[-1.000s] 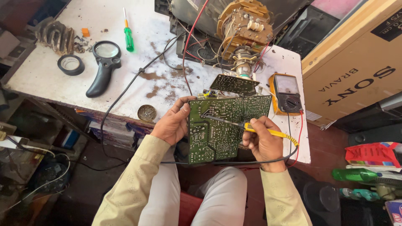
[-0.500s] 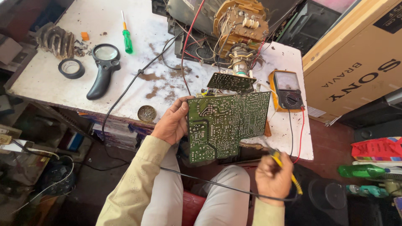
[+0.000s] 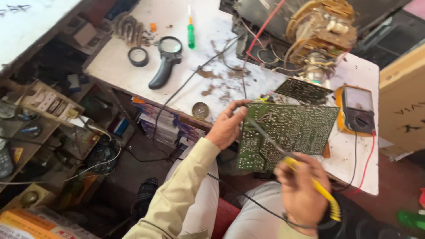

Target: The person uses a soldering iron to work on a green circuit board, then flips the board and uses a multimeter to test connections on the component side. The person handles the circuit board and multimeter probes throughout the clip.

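The left hand (image 3: 228,126) gripped the left edge of the green rectangular circuit board (image 3: 283,135), thumb over its top corner, holding it tilted off the white worktable's (image 3: 133,73) front edge. The right hand (image 3: 301,192) was closed around a yellow-handled soldering iron (image 3: 310,181), its tip over the board. One black magnifying glass (image 3: 166,59), one green screwdriver (image 3: 191,33) and one yellow meter (image 3: 356,108) lay on the table.

One head-worn camera looks steeply down from close above the lap; white workbench (image 3: 146,73) runs toward twelve o'clock; green circuit board (image 3: 283,132) sits near centre.
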Action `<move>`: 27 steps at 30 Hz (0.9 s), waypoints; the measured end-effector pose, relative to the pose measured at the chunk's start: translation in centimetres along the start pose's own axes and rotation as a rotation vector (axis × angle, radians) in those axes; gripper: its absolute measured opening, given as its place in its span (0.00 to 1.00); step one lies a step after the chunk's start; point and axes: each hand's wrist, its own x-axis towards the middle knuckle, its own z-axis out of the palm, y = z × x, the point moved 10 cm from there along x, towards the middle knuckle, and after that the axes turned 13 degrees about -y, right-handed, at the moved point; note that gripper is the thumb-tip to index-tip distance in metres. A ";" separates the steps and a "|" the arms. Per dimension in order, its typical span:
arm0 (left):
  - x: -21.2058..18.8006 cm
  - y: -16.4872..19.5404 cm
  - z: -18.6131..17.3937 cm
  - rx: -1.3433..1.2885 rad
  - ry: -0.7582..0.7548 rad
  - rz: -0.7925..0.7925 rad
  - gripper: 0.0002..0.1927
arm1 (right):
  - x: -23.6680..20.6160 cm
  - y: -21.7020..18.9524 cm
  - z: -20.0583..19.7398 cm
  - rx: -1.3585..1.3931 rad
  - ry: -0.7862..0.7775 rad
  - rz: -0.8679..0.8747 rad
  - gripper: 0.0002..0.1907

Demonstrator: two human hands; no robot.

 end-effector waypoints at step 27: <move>-0.5 -0.1 0.0 0.125 0.073 -0.067 0.23 | 4.4 0.6 9.1 -0.518 0.036 0.063 0.06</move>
